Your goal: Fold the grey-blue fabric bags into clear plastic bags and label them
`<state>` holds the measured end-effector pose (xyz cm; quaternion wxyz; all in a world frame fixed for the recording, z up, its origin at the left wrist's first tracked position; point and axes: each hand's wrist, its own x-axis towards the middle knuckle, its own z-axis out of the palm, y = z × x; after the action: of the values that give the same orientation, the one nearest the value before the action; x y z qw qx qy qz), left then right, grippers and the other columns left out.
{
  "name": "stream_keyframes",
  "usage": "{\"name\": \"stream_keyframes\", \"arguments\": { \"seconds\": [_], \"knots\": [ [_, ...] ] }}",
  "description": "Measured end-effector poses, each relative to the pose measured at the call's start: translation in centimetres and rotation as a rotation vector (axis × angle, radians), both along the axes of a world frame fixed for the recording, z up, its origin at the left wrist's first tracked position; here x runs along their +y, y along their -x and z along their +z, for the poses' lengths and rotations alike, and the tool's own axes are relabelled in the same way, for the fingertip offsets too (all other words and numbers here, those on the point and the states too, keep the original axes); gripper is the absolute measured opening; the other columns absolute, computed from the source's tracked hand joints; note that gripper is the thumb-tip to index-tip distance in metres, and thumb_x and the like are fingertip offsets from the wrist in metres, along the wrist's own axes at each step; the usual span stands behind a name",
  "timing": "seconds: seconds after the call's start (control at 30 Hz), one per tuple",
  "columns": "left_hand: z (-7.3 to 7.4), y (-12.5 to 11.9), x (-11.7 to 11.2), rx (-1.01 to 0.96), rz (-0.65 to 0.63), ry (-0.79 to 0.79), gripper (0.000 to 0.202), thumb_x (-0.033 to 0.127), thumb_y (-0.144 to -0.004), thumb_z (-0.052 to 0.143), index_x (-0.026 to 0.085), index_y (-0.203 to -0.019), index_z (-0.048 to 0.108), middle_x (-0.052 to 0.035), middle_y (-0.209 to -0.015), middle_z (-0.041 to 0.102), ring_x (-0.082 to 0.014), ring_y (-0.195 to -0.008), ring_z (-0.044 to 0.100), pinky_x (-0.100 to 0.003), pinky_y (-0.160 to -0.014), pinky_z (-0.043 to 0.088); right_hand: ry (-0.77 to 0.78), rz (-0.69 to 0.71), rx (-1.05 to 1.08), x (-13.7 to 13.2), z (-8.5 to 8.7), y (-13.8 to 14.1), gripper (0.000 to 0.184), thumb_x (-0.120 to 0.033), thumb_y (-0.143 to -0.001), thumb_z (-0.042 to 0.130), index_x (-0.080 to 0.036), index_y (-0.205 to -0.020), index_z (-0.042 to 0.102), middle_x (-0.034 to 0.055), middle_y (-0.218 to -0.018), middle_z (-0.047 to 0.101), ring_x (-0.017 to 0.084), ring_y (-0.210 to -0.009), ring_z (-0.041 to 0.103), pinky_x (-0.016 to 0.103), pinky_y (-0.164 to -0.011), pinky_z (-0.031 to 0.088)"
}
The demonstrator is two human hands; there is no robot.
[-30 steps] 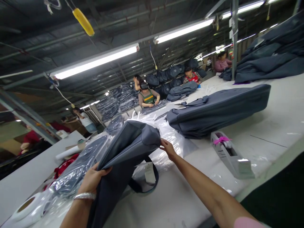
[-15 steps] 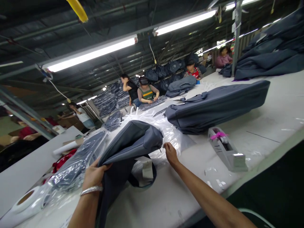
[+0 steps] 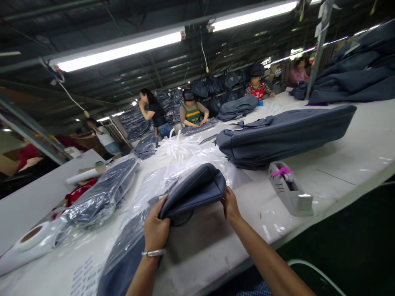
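A dark blue-grey fabric bag is raised off the white table between my two hands, its panel folded over. My left hand, with a silver bangle at the wrist, has fingers and thumb closed on the bag's near left edge. At the opposite end, my right hand grips the bag's corner, its fingertips partly hidden behind the fabric. More dark fabric hangs down by my left forearm, beside clear plastic. Whether it belongs to the same bag I cannot tell.
A grey tape dispenser with a pink ribbon stands at right, before another dark bag. White strips lie beyond my hands. At left are a plastic-wrapped bag and a plastic roll. Several people work farther back.
My left hand has moved right with the bag, which now sits lower and farther right in view. My right hand has come against the bag's corner. One person behind has shifted left.
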<state>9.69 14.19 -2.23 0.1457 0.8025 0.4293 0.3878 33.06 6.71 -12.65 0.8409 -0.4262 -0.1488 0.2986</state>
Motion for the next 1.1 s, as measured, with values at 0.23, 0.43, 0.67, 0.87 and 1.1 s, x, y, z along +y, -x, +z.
{"name": "stream_keyframes", "arguments": {
  "seconds": [0.23,0.43,0.67,0.87,1.1],
  "knots": [
    [-3.0,-0.3,-3.1,0.064,-0.060,-0.071,0.074,0.005,-0.065,0.047,0.027,-0.136,0.052,-0.0026,-0.120,0.062,-0.0230,-0.113,0.060,-0.037,-0.100,0.048,0.183,-0.018,-0.170,-1.0,-2.4,-4.7,0.050,-0.059,-0.076,0.061,-0.021,-0.108,0.069,0.0051,-0.090,0.072,0.022,-0.079,0.064,0.032,-0.068,0.050],
    [-4.4,-0.6,-3.9,0.110,-0.060,-0.151,0.071,0.003,-0.060,0.048,0.025,-0.127,0.061,-0.0049,-0.113,0.060,-0.0259,-0.110,0.058,-0.039,-0.099,0.046,0.197,-0.201,-0.319,-2.5,-1.2,-5.9,0.037,-0.049,-0.068,0.073,-0.018,-0.090,0.075,0.0081,-0.106,0.069,0.025,-0.107,0.059,0.039,-0.100,0.042],
    [-4.9,-0.2,-3.4,-0.024,0.019,-0.189,0.062,0.000,-0.062,0.046,0.024,-0.116,0.065,-0.0039,-0.101,0.060,-0.0222,-0.098,0.057,-0.036,-0.090,0.048,0.210,-0.195,-0.633,-9.7,-1.9,-1.4,0.021,-0.037,-0.085,0.065,-0.021,-0.096,0.074,0.0067,-0.099,0.065,0.020,-0.093,0.063,0.034,-0.084,0.052],
    [-7.0,-2.0,-3.4,-0.160,0.100,-0.206,0.055,0.002,-0.063,0.051,0.023,-0.112,0.067,-0.0038,-0.095,0.059,-0.0219,-0.091,0.057,-0.036,-0.082,0.048,0.141,0.027,-0.952,-13.1,-1.9,3.7,0.014,-0.020,-0.089,0.060,-0.025,-0.092,0.073,0.0039,-0.089,0.064,0.016,-0.086,0.063,0.026,-0.077,0.052],
    [-9.1,-4.6,-4.5,0.026,-0.079,-0.223,0.061,-0.006,-0.062,0.052,0.023,-0.113,0.066,-0.0036,-0.088,0.061,-0.0212,-0.088,0.055,-0.038,-0.086,0.046,0.344,0.061,-0.916,-15.3,-0.9,6.1,0.019,-0.029,-0.088,0.060,-0.024,-0.106,0.066,0.0071,-0.105,0.066,0.019,-0.093,0.065,0.030,-0.084,0.054]
  ]
}}
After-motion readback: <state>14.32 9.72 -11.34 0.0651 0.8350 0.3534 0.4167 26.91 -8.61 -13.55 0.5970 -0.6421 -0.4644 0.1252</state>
